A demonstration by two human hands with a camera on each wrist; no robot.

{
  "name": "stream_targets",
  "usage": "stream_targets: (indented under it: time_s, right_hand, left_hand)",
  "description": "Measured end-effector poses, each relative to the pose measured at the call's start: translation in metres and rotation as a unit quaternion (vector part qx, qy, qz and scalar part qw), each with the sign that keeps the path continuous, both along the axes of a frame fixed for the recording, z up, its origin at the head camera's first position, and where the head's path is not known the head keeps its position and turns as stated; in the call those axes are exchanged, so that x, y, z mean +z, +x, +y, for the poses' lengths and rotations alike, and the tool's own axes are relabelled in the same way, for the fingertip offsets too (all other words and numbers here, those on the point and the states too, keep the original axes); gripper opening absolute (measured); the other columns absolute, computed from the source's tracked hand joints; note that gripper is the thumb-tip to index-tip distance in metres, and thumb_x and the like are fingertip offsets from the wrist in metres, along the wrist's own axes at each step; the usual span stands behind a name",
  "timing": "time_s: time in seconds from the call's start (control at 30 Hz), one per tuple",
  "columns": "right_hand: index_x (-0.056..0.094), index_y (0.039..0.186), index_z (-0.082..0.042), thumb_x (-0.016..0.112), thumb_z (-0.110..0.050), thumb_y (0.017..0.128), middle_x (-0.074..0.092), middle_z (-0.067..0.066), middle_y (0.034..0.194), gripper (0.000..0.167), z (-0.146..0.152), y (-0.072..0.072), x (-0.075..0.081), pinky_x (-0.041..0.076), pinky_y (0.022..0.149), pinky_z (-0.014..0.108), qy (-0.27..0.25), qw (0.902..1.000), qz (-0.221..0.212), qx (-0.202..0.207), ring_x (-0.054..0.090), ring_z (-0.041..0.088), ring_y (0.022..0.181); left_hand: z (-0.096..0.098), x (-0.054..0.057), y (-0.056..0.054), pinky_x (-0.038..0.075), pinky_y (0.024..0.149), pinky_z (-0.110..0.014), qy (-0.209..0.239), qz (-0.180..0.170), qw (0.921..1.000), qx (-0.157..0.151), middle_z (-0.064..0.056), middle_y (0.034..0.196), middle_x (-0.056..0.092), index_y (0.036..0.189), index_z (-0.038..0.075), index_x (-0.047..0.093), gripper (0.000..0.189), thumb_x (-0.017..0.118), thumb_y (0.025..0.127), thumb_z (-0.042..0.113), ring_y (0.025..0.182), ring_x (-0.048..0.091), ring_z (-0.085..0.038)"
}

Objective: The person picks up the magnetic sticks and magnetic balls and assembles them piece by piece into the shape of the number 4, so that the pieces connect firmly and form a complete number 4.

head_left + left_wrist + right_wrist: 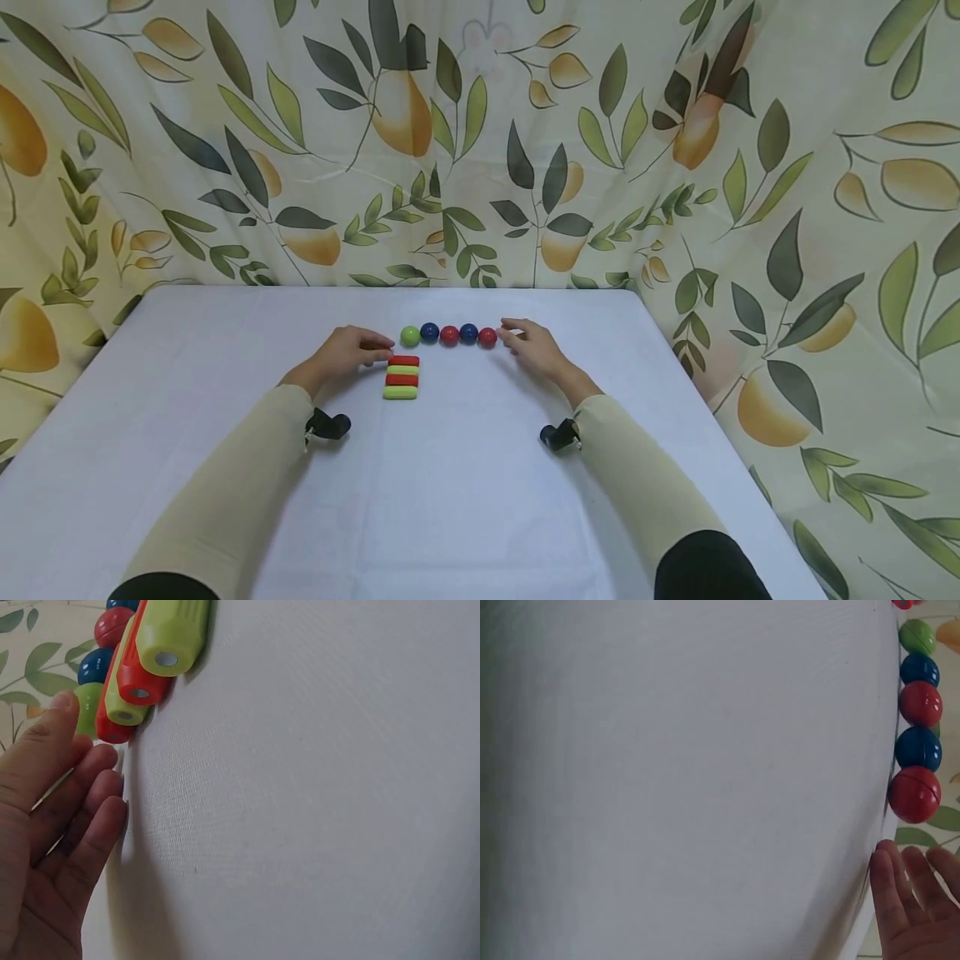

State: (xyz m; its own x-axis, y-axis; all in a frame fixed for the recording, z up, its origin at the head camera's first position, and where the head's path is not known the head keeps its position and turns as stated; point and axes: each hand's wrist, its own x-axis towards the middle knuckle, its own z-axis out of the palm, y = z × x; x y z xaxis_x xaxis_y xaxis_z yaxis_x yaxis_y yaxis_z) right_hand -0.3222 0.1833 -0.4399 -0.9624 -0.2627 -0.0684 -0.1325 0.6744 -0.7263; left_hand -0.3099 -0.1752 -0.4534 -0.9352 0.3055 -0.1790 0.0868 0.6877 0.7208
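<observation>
Several shiny balls stand in a row across the table: a green ball (410, 336) at the left end, then blue, red and blue ones, and a red ball (487, 337) at the right end. Below the green ball lie several short red and green rods side by side, a green rod (401, 392) nearest; the left wrist view shows metal discs in their ends. My left hand (347, 354) is beside the green ball and the rods, its fingers relaxed and holding nothing. To the right of the red ball, my right hand (536, 347) has its fingers loosely extended around nothing.
A white cloth covers the table (465, 500). Behind and to the right hangs a curtain (480, 167) with a leaf and fruit print. Small black devices, one being the left wrist device (330, 425), are fixed at both wrists.
</observation>
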Motion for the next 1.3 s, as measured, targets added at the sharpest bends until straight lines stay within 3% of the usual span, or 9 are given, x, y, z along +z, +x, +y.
stream_targets:
  time_s: [0.43, 0.77, 0.93, 1.3]
  right_hand:
    - [0.047, 0.146, -0.007, 0.062, -0.037, 0.097, 0.058, 0.013, 0.136, 0.059, -0.006, -0.008, -0.007, 0.053, 0.086, 0.036, -0.028, 0.9995, -0.016, -0.003, 0.065, 0.028, 0.103]
    - [0.056, 0.14, -0.017, 0.072, -0.035, 0.09, 0.062, 0.007, 0.129, 0.056, -0.011, -0.02, -0.015, 0.052, 0.085, 0.034, -0.04, 0.9974, -0.051, -0.032, 0.06, 0.025, 0.11]
    - [0.062, 0.135, -0.018, 0.075, -0.036, 0.087, 0.063, 0.009, 0.128, 0.053, -0.014, -0.024, -0.016, 0.048, 0.079, 0.03, -0.036, 0.9973, -0.047, -0.042, 0.057, 0.024, 0.107]
    - [0.064, 0.133, -0.017, 0.075, -0.036, 0.087, 0.062, 0.01, 0.129, 0.051, -0.015, -0.024, -0.018, 0.044, 0.081, 0.031, -0.035, 0.9963, -0.056, -0.054, 0.054, 0.025, 0.108]
  left_hand:
    - [0.004, 0.004, -0.005, 0.048, 0.079, -0.029, -0.023, -0.026, 0.9994, -0.003, -0.003, 0.111, 0.068, 0.12, 0.015, 0.072, 0.035, 0.072, 0.09, 0.034, 0.089, 0.058, -0.02]
    - [0.004, 0.007, -0.008, 0.049, 0.081, -0.028, -0.026, -0.044, 0.9986, -0.016, -0.003, 0.111, 0.069, 0.117, 0.015, 0.074, 0.031, 0.072, 0.09, 0.031, 0.09, 0.058, -0.02]
    - [0.006, 0.011, -0.007, 0.048, 0.08, -0.028, -0.035, -0.036, 0.9984, -0.025, -0.004, 0.11, 0.07, 0.117, 0.014, 0.074, 0.029, 0.072, 0.091, 0.027, 0.09, 0.057, -0.02]
    - [0.007, 0.01, -0.009, 0.048, 0.078, -0.026, -0.047, -0.021, 0.9976, -0.047, -0.004, 0.109, 0.07, 0.115, 0.012, 0.074, 0.026, 0.07, 0.092, 0.023, 0.089, 0.056, -0.019]
